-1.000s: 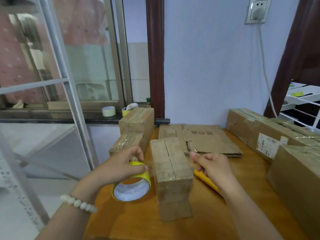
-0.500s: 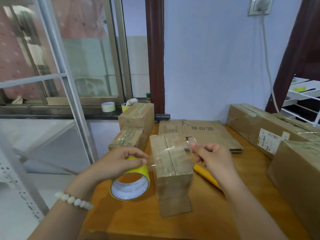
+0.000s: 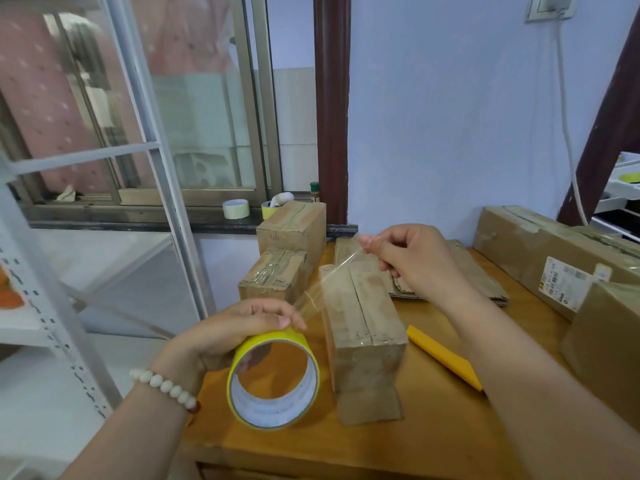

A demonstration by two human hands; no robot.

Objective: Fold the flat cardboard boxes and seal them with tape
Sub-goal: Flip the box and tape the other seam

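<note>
Gripping the tape roll (image 3: 273,379) in the left hand (image 3: 235,332), fingers (image 3: 277,318) curled over its yellow top edge, at about 7 o'clock from the folded box (image 3: 362,327). Turning the open core of the roll toward the person.

Pinching the free end of the clear tape strip (image 3: 325,282) in the right hand (image 3: 412,261), thumb and forefinger pressed together on it, just past the far end of the box. Stretching the strip slantwise from the roll up toward 1 o'clock, above the far left corner of the box.

Resting the box near the middle of the wooden table (image 3: 433,431), long axis running from 6 toward 12 o'clock, centre seam along the same line, near end facing the person.

Sharing the table with a yellow flat object (image 3: 443,355) at 4 o'clock of the box, flat cardboard (image 3: 478,278) at 1 o'clock, two taped boxes (image 3: 277,278) at 11 o'clock and large cartons (image 3: 540,251) at 2 to 3 o'clock.

Facing a pale blue wall (image 3: 450,116) at 12 o'clock, with a window sill (image 3: 138,220) at 10 o'clock carrying a pale tape ring (image 3: 236,208), and a white shelf (image 3: 41,323) at 9 o'clock.
</note>
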